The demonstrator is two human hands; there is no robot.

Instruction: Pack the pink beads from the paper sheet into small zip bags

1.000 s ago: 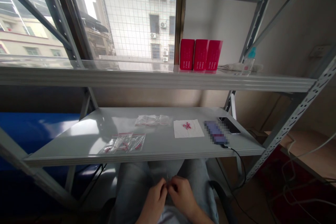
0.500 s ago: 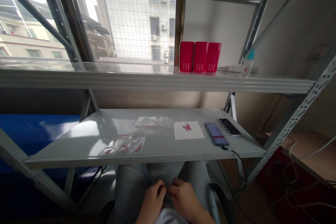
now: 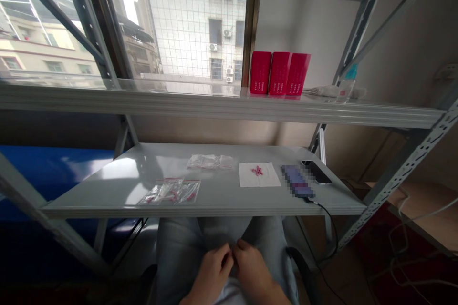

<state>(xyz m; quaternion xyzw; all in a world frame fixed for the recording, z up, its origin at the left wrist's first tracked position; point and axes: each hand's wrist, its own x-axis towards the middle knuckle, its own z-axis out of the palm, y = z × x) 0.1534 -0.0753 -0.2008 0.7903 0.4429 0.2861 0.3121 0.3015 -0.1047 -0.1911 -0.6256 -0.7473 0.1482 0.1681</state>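
Note:
Both of my hands rest in my lap below the grey shelf (image 3: pixel 107 186), fingertips pressed together. My left hand (image 3: pixel 212 274) and my right hand (image 3: pixel 252 271) are pinched closed against each other; what they hold is too small to make out. On the shelf above lie clear zip bags with small red pieces (image 3: pixel 171 191), a pile of clear bags (image 3: pixel 209 161) and a white paper (image 3: pixel 266 179) with several small pink pieces (image 3: pixel 256 170) on it.
Two phones (image 3: pixel 304 178) lie at the shelf's right end, one with a cable running off the edge. Three red boxes (image 3: pixel 279 74) and a small bottle (image 3: pixel 346 85) stand on the upper shelf. Metal uprights flank both sides; a window is behind.
My hands have stayed in my lap, pinched together, shifting only slightly. The view has drifted a little to the left.

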